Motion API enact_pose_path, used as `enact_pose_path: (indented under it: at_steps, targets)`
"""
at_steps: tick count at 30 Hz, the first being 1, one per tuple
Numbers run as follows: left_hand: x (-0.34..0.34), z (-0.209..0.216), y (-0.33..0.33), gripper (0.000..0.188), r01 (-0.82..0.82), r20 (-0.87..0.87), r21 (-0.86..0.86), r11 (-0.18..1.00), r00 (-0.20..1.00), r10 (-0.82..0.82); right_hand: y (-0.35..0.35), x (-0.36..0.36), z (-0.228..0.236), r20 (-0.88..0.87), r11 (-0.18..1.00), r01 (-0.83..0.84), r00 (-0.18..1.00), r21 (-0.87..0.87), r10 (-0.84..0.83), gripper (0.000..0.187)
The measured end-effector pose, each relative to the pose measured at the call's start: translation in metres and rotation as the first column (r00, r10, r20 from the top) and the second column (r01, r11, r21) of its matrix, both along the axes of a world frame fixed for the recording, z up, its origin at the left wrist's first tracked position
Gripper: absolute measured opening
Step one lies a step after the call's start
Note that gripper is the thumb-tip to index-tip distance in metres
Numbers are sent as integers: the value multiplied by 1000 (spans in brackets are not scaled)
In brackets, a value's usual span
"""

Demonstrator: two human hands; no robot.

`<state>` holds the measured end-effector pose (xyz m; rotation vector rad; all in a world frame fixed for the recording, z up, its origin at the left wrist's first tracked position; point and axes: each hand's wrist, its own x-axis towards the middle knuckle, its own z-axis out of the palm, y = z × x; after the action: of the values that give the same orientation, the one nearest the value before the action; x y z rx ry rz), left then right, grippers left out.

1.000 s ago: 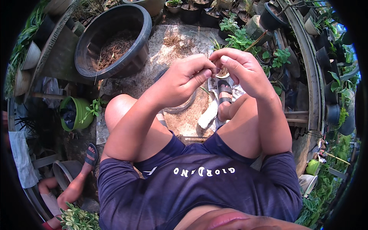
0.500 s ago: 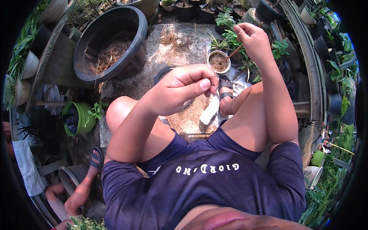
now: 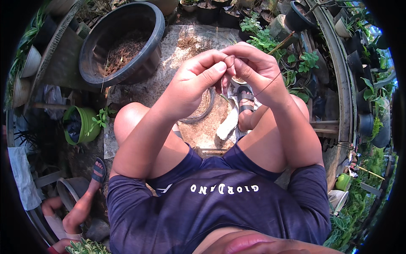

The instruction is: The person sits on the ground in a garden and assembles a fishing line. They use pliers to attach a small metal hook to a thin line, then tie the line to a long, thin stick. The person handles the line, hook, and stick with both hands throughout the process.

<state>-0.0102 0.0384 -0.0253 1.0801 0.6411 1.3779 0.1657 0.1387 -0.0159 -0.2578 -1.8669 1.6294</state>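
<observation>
My left hand (image 3: pixel 190 82) and my right hand (image 3: pixel 262 74) meet at mid-chest height, fingertips pinched close together. Between them runs a thin dark wire (image 3: pixel 270 84); it makes a small loop at the fingertips, and one end trails across my right hand. A brown stick (image 3: pixel 282 43) slants up and away from behind my right fingers; whether I also hold it, I cannot tell. A small plant pot behind the hands is mostly hidden. On the ground below lies a coil of wire (image 3: pixel 207 111).
A large black pot (image 3: pixel 156 40) with soil stands at the far left. Nearer is a lime-green pot (image 3: pixel 86 127). A white cloth-like piece (image 3: pixel 228 127) lies by my sandalled foot (image 3: pixel 245 106). Leafy plants (image 3: pixel 264 40) crowd the far right. Another person's leg (image 3: pixel 82 207) shows lower left.
My right hand has come down and inward from the upper right to meet my left. The left hand has moved slightly left, and the small pot is now mostly covered.
</observation>
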Motion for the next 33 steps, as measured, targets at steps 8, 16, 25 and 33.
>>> enact_pose_path:
  at_steps: [8, 16, 25, 33]
  targets:
    - [-10, 5, -5, 24, -49, -23, -23, 999, 999, 49, 43, -31, -22, 172, 916, 279, 926, 289, -336, 10]
    - [-21, 10, -5, 21, -258, -178, -108, 960, 955, 236, 45, -50, -27, 151, 745, 255, 891, 616, -429, 24]
    - [-20, 6, -10, 17, -395, -316, 24, 919, 869, 382, 18, -44, -4, 13, 985, -118, 993, -123, 121, 28]
    - [-20, 7, -10, 16, -398, -323, 71, 915, 858, 398, 24, -50, -21, -222, 868, -338, 936, -363, 272, 37]
